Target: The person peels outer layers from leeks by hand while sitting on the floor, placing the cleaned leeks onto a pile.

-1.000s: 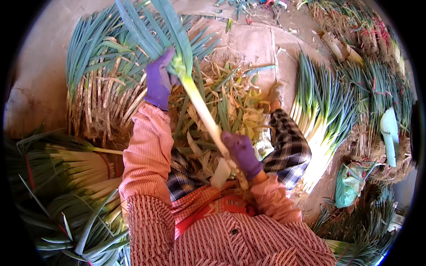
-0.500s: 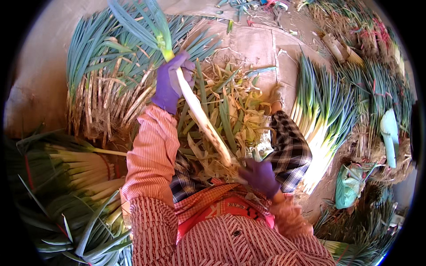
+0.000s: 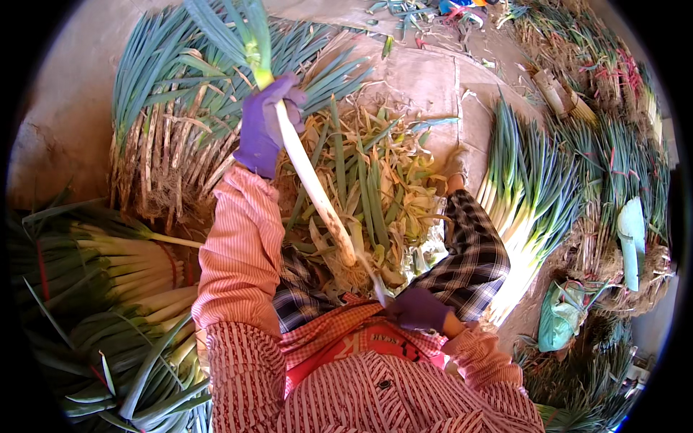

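Observation:
My left hand, in a purple glove, is wrapped round the upper white shaft of a long green onion. The stalk slants down toward my lap, green leaves at the top and the browned root end lowest. Close to that root end, my gloved right hand is closed on a small knife, its pale blade slightly blurred and pointing up toward the roots. Blade and stalk look apart. Under the stalk lies a heap of peeled leaves and dry skins between my legs.
Untrimmed green onions lie at the far left, tied bundles at the near left. Cleaned stalks lie beside my right leg. Further right are more bundles, a green plastic bag and a pale green strip.
My right hand has drawn down and slightly left, away from the root end, and the knife blade shows more plainly. The left hand and green onion have shifted slightly up and left.

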A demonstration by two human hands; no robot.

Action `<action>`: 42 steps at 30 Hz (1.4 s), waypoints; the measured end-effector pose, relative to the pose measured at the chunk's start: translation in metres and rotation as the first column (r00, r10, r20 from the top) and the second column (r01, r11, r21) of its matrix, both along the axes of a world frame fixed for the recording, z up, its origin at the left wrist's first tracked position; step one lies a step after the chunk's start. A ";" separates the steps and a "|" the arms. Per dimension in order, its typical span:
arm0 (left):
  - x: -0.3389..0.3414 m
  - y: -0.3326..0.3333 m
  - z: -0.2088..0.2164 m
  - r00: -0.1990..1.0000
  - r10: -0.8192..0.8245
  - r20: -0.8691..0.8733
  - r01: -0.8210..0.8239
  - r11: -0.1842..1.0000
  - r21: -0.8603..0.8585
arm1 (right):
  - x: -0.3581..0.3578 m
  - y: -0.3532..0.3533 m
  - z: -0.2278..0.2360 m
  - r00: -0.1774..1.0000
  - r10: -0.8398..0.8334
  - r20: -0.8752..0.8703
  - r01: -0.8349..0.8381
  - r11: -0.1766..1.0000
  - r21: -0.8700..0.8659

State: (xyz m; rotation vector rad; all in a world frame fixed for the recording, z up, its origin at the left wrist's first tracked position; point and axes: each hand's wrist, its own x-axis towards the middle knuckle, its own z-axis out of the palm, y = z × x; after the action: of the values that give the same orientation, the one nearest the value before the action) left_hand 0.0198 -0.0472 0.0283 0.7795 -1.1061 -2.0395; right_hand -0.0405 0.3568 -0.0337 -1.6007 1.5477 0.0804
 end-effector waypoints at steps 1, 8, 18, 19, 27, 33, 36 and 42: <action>0.006 -0.003 -0.008 1.000 -0.007 -0.009 0.007 0.999 0.040 | 0.000 -0.014 0.010 0.980 -0.060 -0.189 0.027 0.985 -0.172; -0.007 0.015 -0.006 0.989 0.021 0.143 -0.033 0.996 0.081 | 0.002 -0.173 0.056 0.871 -0.491 -0.024 0.333 0.624 -0.706; -0.011 0.054 -0.015 0.985 -0.135 -0.111 0.159 0.954 0.255 | -0.021 -0.162 0.056 0.237 -0.567 0.789 0.794 0.581 0.179; -0.014 0.055 -0.013 0.991 -0.102 -0.091 0.122 0.959 0.257 | -0.022 -0.158 0.057 0.271 -0.593 0.758 0.796 0.581 0.170; -0.013 0.050 -0.009 0.998 -0.003 -0.056 0.009 0.993 0.114 | -0.014 -0.159 0.025 0.850 -0.432 0.303 0.526 0.646 -0.554; -0.016 0.045 -0.013 0.993 0.111 -0.039 -0.109 0.992 0.066 | -0.014 -0.155 0.029 0.498 -0.610 0.617 0.830 0.542 -0.133; -0.020 0.053 -0.015 0.977 0.213 0.010 -0.212 0.977 -0.034 | 0.010 -0.161 0.041 0.803 -0.596 0.026 0.481 0.621 -0.619; -0.017 0.050 -0.001 0.994 0.102 -0.045 -0.100 0.994 0.033 | -0.007 -0.162 0.028 0.650 -0.572 0.501 0.745 0.610 -0.270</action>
State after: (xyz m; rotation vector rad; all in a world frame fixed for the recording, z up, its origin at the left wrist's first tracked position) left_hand 0.0025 0.0023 0.0276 0.7834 -0.9921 -1.9839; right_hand -0.0473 0.1950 -0.0058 -1.1343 1.8375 -1.0346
